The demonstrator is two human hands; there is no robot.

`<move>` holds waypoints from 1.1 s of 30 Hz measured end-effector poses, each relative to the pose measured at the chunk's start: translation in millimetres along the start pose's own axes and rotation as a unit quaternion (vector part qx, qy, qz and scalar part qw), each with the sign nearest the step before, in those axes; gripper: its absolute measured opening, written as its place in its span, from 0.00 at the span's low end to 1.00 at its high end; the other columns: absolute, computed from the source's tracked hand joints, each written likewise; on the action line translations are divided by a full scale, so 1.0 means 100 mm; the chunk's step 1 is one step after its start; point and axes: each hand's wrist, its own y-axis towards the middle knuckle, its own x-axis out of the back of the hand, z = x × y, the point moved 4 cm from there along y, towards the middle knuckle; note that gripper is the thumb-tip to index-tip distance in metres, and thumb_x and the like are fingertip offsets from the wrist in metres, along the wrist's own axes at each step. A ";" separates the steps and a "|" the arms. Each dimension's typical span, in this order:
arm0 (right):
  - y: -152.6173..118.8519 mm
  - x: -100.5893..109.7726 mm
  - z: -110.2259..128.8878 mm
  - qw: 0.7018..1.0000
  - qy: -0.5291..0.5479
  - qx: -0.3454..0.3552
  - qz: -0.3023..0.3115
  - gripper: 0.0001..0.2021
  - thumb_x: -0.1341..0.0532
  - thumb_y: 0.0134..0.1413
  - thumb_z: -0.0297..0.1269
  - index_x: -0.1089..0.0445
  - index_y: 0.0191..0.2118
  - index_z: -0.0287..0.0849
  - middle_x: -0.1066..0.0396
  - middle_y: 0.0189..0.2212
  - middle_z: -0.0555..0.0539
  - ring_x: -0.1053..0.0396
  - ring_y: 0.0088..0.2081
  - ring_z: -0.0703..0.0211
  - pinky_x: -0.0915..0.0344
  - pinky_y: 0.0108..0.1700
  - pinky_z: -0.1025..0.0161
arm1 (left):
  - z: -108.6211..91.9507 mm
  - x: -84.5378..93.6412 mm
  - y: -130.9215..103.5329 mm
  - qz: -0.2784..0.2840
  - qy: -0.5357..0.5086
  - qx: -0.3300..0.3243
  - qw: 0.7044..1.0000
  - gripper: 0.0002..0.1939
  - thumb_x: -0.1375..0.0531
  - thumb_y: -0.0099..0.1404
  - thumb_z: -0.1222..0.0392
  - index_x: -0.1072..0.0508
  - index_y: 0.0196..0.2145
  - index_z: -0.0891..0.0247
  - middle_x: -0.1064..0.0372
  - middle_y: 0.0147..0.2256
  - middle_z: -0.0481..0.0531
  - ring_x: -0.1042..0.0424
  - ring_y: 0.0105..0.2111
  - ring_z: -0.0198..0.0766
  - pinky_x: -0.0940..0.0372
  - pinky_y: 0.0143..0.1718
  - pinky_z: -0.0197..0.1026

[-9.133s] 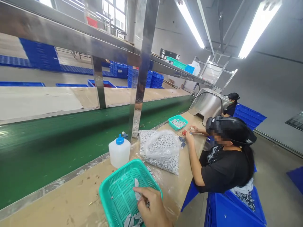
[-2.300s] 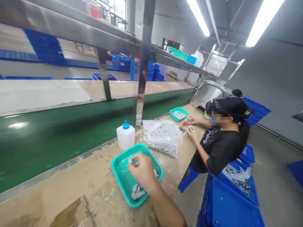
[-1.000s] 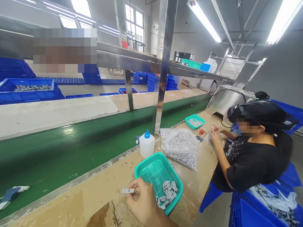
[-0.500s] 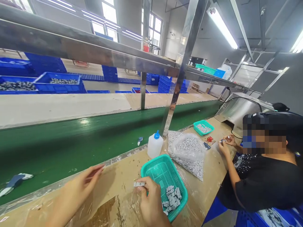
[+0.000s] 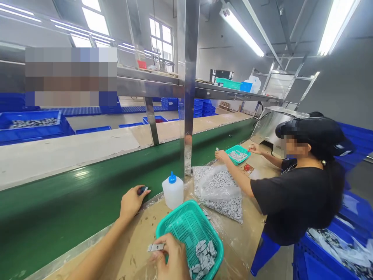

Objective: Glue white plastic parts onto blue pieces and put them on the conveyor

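Note:
My left hand (image 5: 131, 203) reaches out over the green belt with its fingers closed around a small dark blue and white piece (image 5: 142, 190), mostly covered by the fingers. In a pinch between thumb and fingers, my right hand (image 5: 172, 254) holds a small flat grey plastic part (image 5: 155, 247) with a hole in it. That hand is at the near left side of a green plastic basket (image 5: 219, 237). Several similar grey parts (image 5: 205, 252) lie in a heap at the basket's near right end.
A white squeeze bottle (image 5: 173, 194) with a blue cap stands behind the basket. Beside it lies a clear bag of grey parts (image 5: 218, 190). A co-worker (image 5: 294, 186) sits at right by another green basket (image 5: 237, 154). A metal post (image 5: 189, 97) rises past the green conveyor belt (image 5: 87, 210).
My left hand has gone forward and right onto the belt and closed on the dark piece. My right hand keeps its grey part. The co-worker's arms have reached to the far basket.

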 end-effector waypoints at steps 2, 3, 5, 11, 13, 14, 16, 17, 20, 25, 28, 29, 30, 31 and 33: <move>0.02 0.01 0.04 1.000 0.005 0.020 0.010 0.19 0.38 0.46 0.18 0.25 0.40 0.50 0.23 0.38 0.49 0.24 0.41 0.52 0.28 0.41 0.63 | 0.09 0.15 -0.17 -0.013 -0.136 0.066 0.988 0.21 0.40 0.62 0.50 0.27 0.47 0.69 0.24 0.36 0.60 0.24 0.41 0.54 0.31 0.44 0.48; 0.03 0.02 0.07 0.999 0.008 0.028 0.016 0.19 0.38 0.45 0.17 0.24 0.39 0.49 0.23 0.38 0.49 0.24 0.41 0.53 0.28 0.40 0.64 | 0.14 0.22 -0.29 -0.013 -0.235 0.109 0.966 0.19 0.38 0.62 0.51 0.27 0.45 0.67 0.24 0.34 0.56 0.24 0.39 0.51 0.30 0.43 0.46; 0.03 0.02 0.12 0.999 0.011 0.037 0.030 0.18 0.36 0.45 0.18 0.22 0.38 0.49 0.23 0.37 0.49 0.24 0.39 0.54 0.28 0.38 0.65 | 0.25 0.33 -0.59 0.003 -0.419 0.189 0.888 0.10 0.37 0.61 0.59 0.26 0.40 0.65 0.23 0.33 0.53 0.24 0.36 0.44 0.28 0.40 0.40; -0.03 0.03 0.19 0.997 -0.009 0.029 0.074 0.15 0.36 0.51 0.24 0.20 0.43 0.47 0.21 0.38 0.46 0.24 0.39 0.55 0.27 0.42 0.63 | 0.73 0.72 -1.61 0.010 -0.582 0.339 0.739 0.05 0.38 0.57 0.67 0.21 0.31 0.65 0.22 0.38 0.55 0.26 0.33 0.37 0.28 0.32 0.30; -0.05 0.03 0.21 0.995 0.003 0.032 0.093 0.16 0.38 0.53 0.24 0.20 0.44 0.46 0.21 0.39 0.45 0.24 0.41 0.55 0.27 0.43 0.63 | 0.92 0.84 -1.91 -0.027 -0.573 0.342 0.744 0.07 0.32 0.50 0.64 0.20 0.30 0.65 0.22 0.36 0.53 0.28 0.32 0.35 0.30 0.31 0.28; -0.06 0.04 0.22 0.994 0.013 0.034 0.103 0.15 0.39 0.54 0.25 0.20 0.44 0.45 0.21 0.39 0.44 0.24 0.41 0.55 0.27 0.43 0.62 | 1.00 0.89 -2.05 -0.046 -0.569 0.335 0.750 0.11 0.29 0.46 0.62 0.20 0.30 0.64 0.22 0.36 0.52 0.29 0.32 0.35 0.30 0.31 0.27; -0.10 0.07 0.28 0.992 0.029 0.041 0.116 0.14 0.39 0.55 0.27 0.20 0.43 0.44 0.22 0.39 0.44 0.25 0.42 0.56 0.27 0.44 0.62 | 1.14 0.96 -2.29 -0.077 -0.558 0.319 0.762 0.20 0.24 0.37 0.57 0.20 0.30 0.63 0.22 0.36 0.51 0.30 0.34 0.36 0.31 0.32 0.27; -0.12 0.08 0.32 0.991 0.033 0.046 0.119 0.13 0.39 0.55 0.28 0.20 0.43 0.44 0.22 0.39 0.44 0.25 0.42 0.56 0.27 0.44 0.62 | 1.20 0.97 -2.40 -0.083 -0.554 0.315 0.766 0.24 0.22 0.33 0.54 0.20 0.30 0.63 0.22 0.35 0.52 0.30 0.35 0.37 0.31 0.32 0.28; -0.24 0.11 0.45 0.989 0.027 0.068 0.128 0.09 0.38 0.57 0.33 0.20 0.41 0.45 0.22 0.41 0.44 0.25 0.44 0.56 0.27 0.46 0.62 | 1.31 0.95 -2.66 -0.103 -0.550 0.311 0.768 0.31 0.22 0.29 0.47 0.21 0.32 0.62 0.22 0.35 0.54 0.27 0.37 0.43 0.30 0.35 0.34; -0.49 -0.04 0.39 0.982 -0.015 0.065 0.178 0.12 0.37 0.59 0.39 0.20 0.45 0.45 0.20 0.40 0.44 0.24 0.41 0.56 0.27 0.44 0.60 | 1.37 0.85 -2.89 -0.148 -0.549 0.297 0.767 0.32 0.23 0.31 0.44 0.24 0.32 0.62 0.22 0.34 0.55 0.25 0.39 0.47 0.30 0.46 0.45; -0.58 -0.14 0.25 0.979 -0.046 0.079 0.181 0.12 0.37 0.60 0.41 0.20 0.45 0.43 0.20 0.42 0.43 0.23 0.42 0.54 0.27 0.46 0.58 | 1.37 0.80 -2.94 -0.165 -0.564 0.281 0.759 0.31 0.23 0.32 0.44 0.23 0.32 0.63 0.23 0.34 0.56 0.24 0.38 0.48 0.30 0.47 0.47; -0.60 -0.17 0.22 0.976 -0.059 0.099 0.185 0.12 0.38 0.61 0.41 0.20 0.45 0.43 0.19 0.42 0.43 0.23 0.42 0.54 0.27 0.47 0.57 | 1.37 0.80 -2.94 -0.175 -0.573 0.276 0.752 0.31 0.22 0.32 0.45 0.23 0.32 0.64 0.23 0.34 0.56 0.24 0.38 0.48 0.30 0.47 0.48; -0.62 -0.20 0.21 0.971 -0.070 0.126 0.191 0.12 0.38 0.61 0.41 0.20 0.44 0.43 0.19 0.41 0.43 0.23 0.42 0.54 0.27 0.46 0.57 | 1.37 0.80 -2.95 -0.183 -0.582 0.271 0.744 0.31 0.22 0.32 0.45 0.23 0.33 0.65 0.23 0.33 0.57 0.24 0.37 0.48 0.30 0.47 0.48; -0.63 -0.23 0.21 0.964 -0.079 0.157 0.198 0.11 0.38 0.62 0.40 0.20 0.44 0.43 0.19 0.41 0.43 0.23 0.41 0.54 0.27 0.46 0.57 | 1.38 0.79 -2.96 -0.189 -0.591 0.267 0.737 0.31 0.22 0.33 0.46 0.22 0.33 0.65 0.23 0.33 0.57 0.24 0.37 0.47 0.31 0.46 0.48; -0.65 -0.27 0.22 0.946 -0.094 0.225 0.212 0.11 0.38 0.63 0.37 0.20 0.46 0.43 0.19 0.38 0.43 0.24 0.39 0.56 0.28 0.43 0.58 | 1.37 0.79 -2.96 -0.194 -0.608 0.254 0.727 0.29 0.22 0.36 0.48 0.22 0.33 0.66 0.23 0.33 0.57 0.25 0.35 0.44 0.32 0.46 0.46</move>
